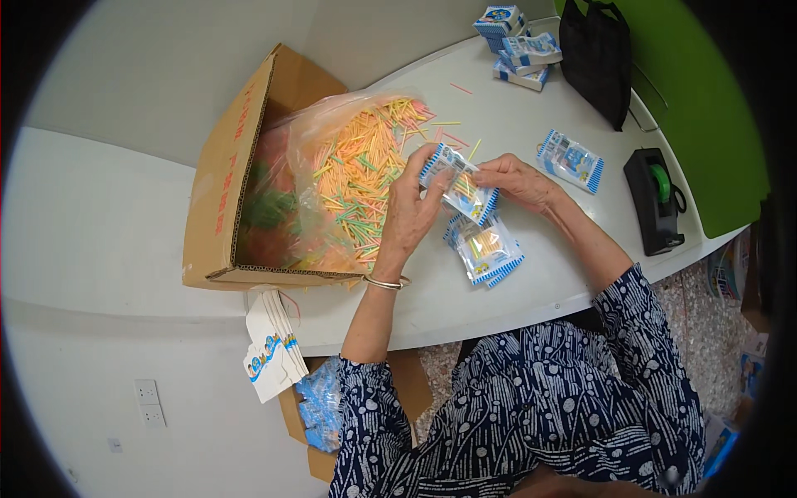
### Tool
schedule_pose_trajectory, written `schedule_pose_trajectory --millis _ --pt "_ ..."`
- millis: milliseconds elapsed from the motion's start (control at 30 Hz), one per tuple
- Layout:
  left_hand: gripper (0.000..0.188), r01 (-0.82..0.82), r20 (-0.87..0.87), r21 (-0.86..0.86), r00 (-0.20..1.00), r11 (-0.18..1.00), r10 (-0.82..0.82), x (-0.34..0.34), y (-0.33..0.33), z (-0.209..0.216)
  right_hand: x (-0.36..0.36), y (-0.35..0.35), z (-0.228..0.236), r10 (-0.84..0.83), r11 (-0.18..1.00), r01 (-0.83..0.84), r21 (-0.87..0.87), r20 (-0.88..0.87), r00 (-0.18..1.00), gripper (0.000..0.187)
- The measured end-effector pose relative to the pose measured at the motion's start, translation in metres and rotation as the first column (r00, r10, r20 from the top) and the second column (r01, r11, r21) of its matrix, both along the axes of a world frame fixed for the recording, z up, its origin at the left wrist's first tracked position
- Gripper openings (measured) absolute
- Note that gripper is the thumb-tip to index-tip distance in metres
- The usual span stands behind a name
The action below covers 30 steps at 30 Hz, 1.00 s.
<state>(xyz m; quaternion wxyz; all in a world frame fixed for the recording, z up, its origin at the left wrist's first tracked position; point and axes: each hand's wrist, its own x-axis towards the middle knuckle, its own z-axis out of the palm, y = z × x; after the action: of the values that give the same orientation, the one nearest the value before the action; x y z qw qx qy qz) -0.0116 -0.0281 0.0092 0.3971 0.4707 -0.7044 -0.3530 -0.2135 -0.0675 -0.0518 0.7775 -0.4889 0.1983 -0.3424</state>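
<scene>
A small blue-and-white plastic packet with a clear window is held up between my two hands; thin coloured sticks show inside it. My left hand grips its left side, thumb across the front. My right hand pinches its upper right part between thumb and fingers. Just below, more filled packets lie overlapping on the white table. To the left, a heap of pastel sticks in pink, orange, yellow and green spills from a clear plastic bag.
The bag lies in a tipped cardboard box. Folded white cartons sit at the table's near left edge, above a box of blue packets. At right are another packet, a black tape dispenser, a black bag and small boxes.
</scene>
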Motion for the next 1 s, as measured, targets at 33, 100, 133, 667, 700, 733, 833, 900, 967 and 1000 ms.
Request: schedule_pose_trajectory --millis 33,100,133,667,700,733,833,900,967,1000 --pt "0.036 -0.03 -0.004 0.004 1.0 1.0 0.03 -0.002 0.0 0.0 0.001 0.001 0.0 0.0 1.0 0.0 0.006 0.001 1.0 0.029" --pt "0.035 -0.054 -0.009 0.011 0.998 0.998 0.054 -0.007 -0.001 0.0 0.003 0.0 0.002 0.017 1.0 -0.017 -0.026 -0.006 1.0 0.029" --pt "0.036 -0.05 -0.09 -0.019 0.995 0.999 0.049 -0.01 -0.002 0.001 0.002 0.0 0.004 0.012 1.0 -0.013 -0.023 -0.006 1.0 0.029" --pt "0.036 0.063 -0.26 0.187 0.966 0.98 -0.013 -0.024 0.008 0.014 -0.007 0.015 0.019 -0.058 0.98 0.003 -0.2 -0.273 0.96 0.026" --pt "0.036 0.062 -0.26 0.187 0.965 0.98 -0.011 -0.023 0.008 0.012 -0.008 0.016 0.022 -0.046 0.978 -0.013 -0.209 -0.276 0.96 0.026" --pt "0.035 0.061 -0.217 0.143 0.976 0.988 -0.029 -0.022 0.008 0.008 -0.008 0.018 0.025 -0.045 0.978 -0.014 -0.209 -0.276 0.96 0.026" --pt "0.033 0.063 -0.176 0.143 0.984 0.988 -0.037 -0.026 0.009 0.009 -0.012 0.021 0.027 0.0 0.987 -0.048 -0.154 -0.296 0.955 0.026" --pt "0.033 0.057 -0.174 0.184 0.984 0.981 -0.024 -0.027 0.009 0.01 -0.01 0.02 0.022 -0.017 0.981 -0.036 -0.192 -0.269 0.963 0.024" --pt "0.035 0.045 -0.164 0.209 0.986 0.977 -0.01 -0.026 0.009 0.009 -0.009 0.023 0.026 -0.009 0.981 -0.047 -0.188 -0.286 0.958 0.025" --pt "0.035 0.044 -0.164 0.21 0.986 0.977 -0.009 -0.026 0.009 0.007 -0.009 0.025 0.028 -0.006 0.981 -0.053 -0.184 -0.304 0.953 0.026"
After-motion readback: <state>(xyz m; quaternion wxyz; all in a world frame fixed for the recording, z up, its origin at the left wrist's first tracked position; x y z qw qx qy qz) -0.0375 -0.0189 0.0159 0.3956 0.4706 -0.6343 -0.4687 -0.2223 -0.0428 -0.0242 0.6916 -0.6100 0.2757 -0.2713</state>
